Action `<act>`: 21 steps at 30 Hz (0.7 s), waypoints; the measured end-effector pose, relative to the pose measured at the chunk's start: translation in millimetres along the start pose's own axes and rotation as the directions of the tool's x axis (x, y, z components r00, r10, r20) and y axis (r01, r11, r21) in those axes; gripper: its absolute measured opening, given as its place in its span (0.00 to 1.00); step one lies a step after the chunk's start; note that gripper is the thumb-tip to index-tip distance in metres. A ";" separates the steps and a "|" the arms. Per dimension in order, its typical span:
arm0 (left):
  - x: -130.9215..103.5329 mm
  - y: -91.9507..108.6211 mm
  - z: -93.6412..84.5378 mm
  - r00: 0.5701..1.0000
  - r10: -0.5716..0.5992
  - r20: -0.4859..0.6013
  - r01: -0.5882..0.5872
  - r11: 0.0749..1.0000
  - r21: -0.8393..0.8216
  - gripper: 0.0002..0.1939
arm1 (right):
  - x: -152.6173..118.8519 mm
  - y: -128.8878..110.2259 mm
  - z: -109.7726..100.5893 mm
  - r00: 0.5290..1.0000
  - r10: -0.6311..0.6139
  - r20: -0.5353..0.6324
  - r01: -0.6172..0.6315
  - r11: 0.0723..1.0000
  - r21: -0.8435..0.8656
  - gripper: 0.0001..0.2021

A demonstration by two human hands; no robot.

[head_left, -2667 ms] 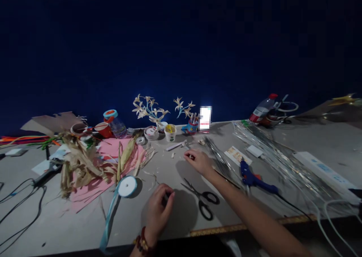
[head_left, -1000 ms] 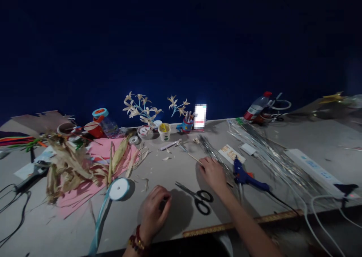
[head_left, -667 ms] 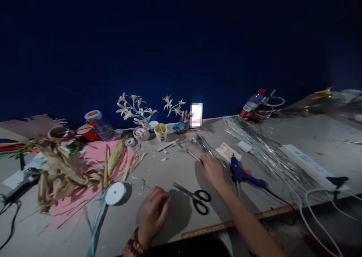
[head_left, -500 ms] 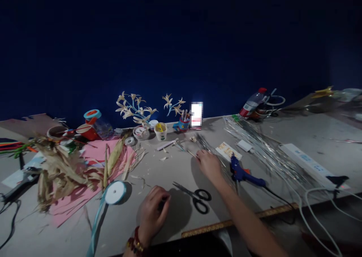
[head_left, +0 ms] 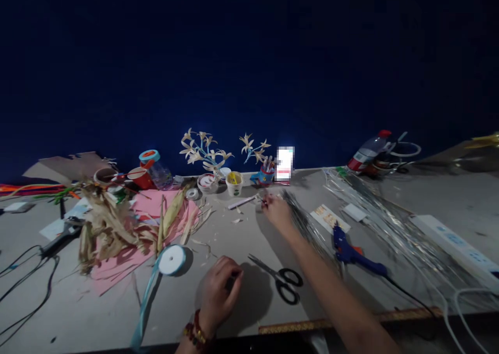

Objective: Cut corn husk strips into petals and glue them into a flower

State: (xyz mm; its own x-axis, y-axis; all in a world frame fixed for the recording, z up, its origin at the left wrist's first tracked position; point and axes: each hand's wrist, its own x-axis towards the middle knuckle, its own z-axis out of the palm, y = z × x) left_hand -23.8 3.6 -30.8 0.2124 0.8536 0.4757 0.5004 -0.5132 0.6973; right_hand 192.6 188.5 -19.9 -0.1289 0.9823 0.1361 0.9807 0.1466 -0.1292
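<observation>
Over the grey table (head_left: 241,242), the left hand (head_left: 222,293) curls half-open; the right hand (head_left: 276,212) reaches forward, grip unclear.

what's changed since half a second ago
The right hand has moved forward and a little left, its fingertips now near the pen. Whether it has let go of the thin stick it was at, I cannot tell. The left hand, scissors and ribbon spool stayed put; the view itself shifted.
</observation>
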 end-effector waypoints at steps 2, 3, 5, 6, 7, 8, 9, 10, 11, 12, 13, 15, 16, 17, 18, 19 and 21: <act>-0.3 -0.8 0.9 1.000 0.003 0.008 -0.003 1.000 -0.009 0.06 | 1.8 9.6 0.0 1.000 0.013 -0.006 -0.013 1.000 0.002 0.11; -0.3 -1.0 1.1 1.000 0.004 0.018 -0.003 1.000 -0.011 0.06 | 2.7 13.5 0.0 1.000 0.014 -0.006 -0.014 1.000 0.004 0.12; -0.3 -1.3 1.0 0.999 0.003 0.038 -0.003 1.000 -0.009 0.06 | 4.2 19.2 -0.1 1.000 0.010 -0.002 -0.010 1.000 0.009 0.14; -0.2 -1.2 0.7 0.999 0.000 0.044 0.000 1.000 -0.006 0.06 | 4.5 21.1 -0.2 1.000 0.007 0.000 -0.007 1.000 0.013 0.14; 0.0 -1.1 0.3 0.999 -0.004 0.043 0.004 1.000 -0.004 0.06 | 4.4 22.4 -0.7 1.000 0.004 -0.001 -0.004 1.000 0.016 0.14; 0.1 -0.8 -0.2 0.999 -0.007 0.039 0.007 1.000 -0.003 0.06 | 3.8 23.3 -1.5 1.000 0.002 -0.003 -0.002 1.000 0.020 0.13; 0.3 -0.3 -0.7 0.999 -0.007 0.034 0.007 1.000 -0.005 0.06 | 2.5 23.9 -2.9 1.000 -0.001 -0.008 0.001 1.000 0.025 0.12; 0.6 0.4 -1.1 1.000 -0.008 0.030 0.008 1.000 -0.008 0.06 | 0.5 23.9 -4.8 1.000 -0.004 -0.017 0.004 1.000 0.030 0.11; 0.9 1.1 -1.5 1.000 -0.006 0.025 0.007 1.000 -0.011 0.06 | -2.5 23.4 -7.2 1.000 -0.009 -0.028 0.010 0.999 0.038 0.11; 1.3 1.9 -1.7 1.000 -0.004 0.021 0.004 1.000 -0.014 0.06 | -6.6 22.0 -10.0 0.999 -0.017 -0.039 0.019 0.999 0.048 0.11; 1.6 2.5 -1.8 1.000 -0.001 0.015 0.001 1.000 -0.016 0.06 | -12.1 19.6 -13.1 0.998 -0.030 -0.049 0.033 0.998 0.062 0.11; 2.1 3.0 -1.3 1.000 0.007 0.004 -0.006 1.000 -0.016 0.06 | -28.1 11.8 -19.2 0.995 -0.080 -0.054 0.085 0.991 0.101 0.10; 2.2 2.8 -0.8 1.000 0.012 0.003 -0.012 1.000 -0.018 0.06 | -38.9 6.7 -21.6 0.992 -0.118 -0.045 0.123 0.984 0.129 0.09; 2.0 2.2 -0.1 1.000 0.019 0.003 -0.019 1.000 -0.020 0.05 | -51.5 1.4 -23.3 0.985 -0.167 -0.031 0.170 0.972 0.163 0.08; 1.6 1.5 0.6 1.000 0.023 0.001 -0.023 0.999 -0.022 0.05 | -65.6 -3.6 -24.1 0.976 -0.218 -0.019 0.218 0.956 0.196 0.08; 0.9 1.0 1.2 1.000 0.025 -0.001 -0.025 0.999 -0.024 0.05 | -80.6 -7.9 -23.9 0.960 -0.278 -0.011 0.273 0.932 0.240 0.07; -1.0 1.1 1.6 1.000 0.021 -0.006 -0.021 0.999 -0.028 0.05 | -110.6 -12.5 -20.7 0.927 -0.373 -0.025 0.355 0.855 0.378 0.08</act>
State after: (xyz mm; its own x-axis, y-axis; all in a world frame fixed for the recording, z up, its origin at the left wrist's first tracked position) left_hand -22.1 2.3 -31.4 0.2175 0.8422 0.4934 0.4719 -0.5332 0.7021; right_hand 197.6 75.7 -12.9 -0.4819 0.8533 0.1992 0.7374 0.5178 -0.4338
